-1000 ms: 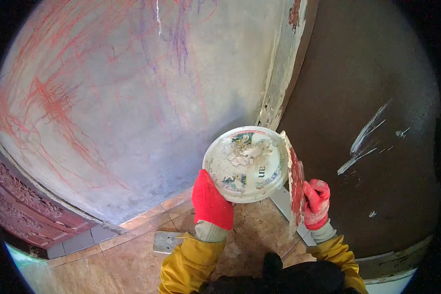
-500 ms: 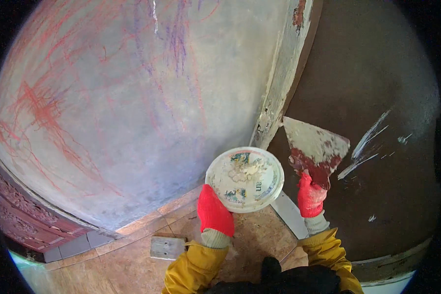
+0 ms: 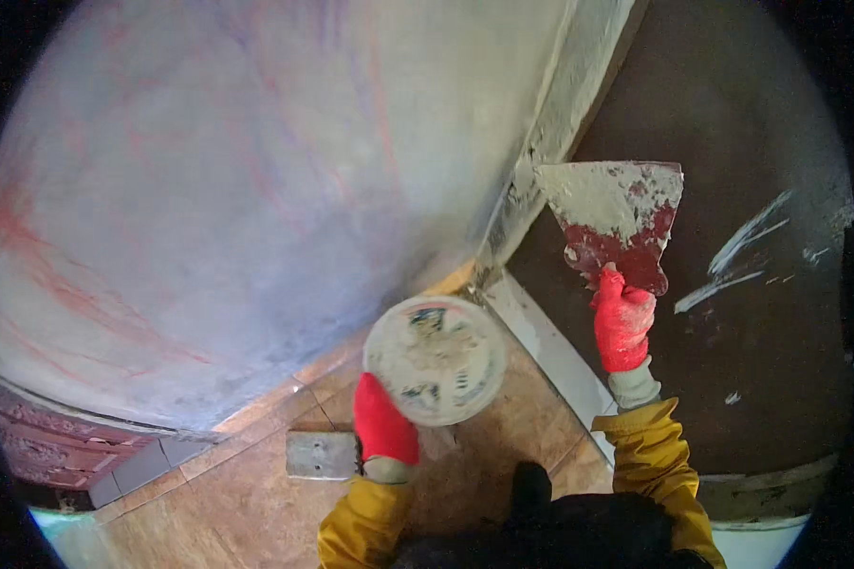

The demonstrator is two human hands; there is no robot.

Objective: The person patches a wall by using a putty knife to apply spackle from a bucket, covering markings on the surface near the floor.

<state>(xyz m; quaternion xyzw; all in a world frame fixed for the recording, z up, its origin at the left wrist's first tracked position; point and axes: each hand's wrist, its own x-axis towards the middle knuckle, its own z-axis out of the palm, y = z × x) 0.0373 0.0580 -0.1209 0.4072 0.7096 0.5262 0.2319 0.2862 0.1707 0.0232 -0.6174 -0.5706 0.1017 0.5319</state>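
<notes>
Raised putty knife, plate lowered, door frame beside

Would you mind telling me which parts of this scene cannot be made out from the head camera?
- Left hand: its fingers are hidden under the round plate.
- Knife: the handle is hidden inside the right hand.
- Plate: blur hides what the smears on it are.
- Grey block on the floor: too blurred to identify.
- Wall: its marks are blurred, and the round rim cuts it off.

Soft daylight is falling evenly; the wall is looking blurred, edges are bending, and black corners are framing the picture.
</notes>
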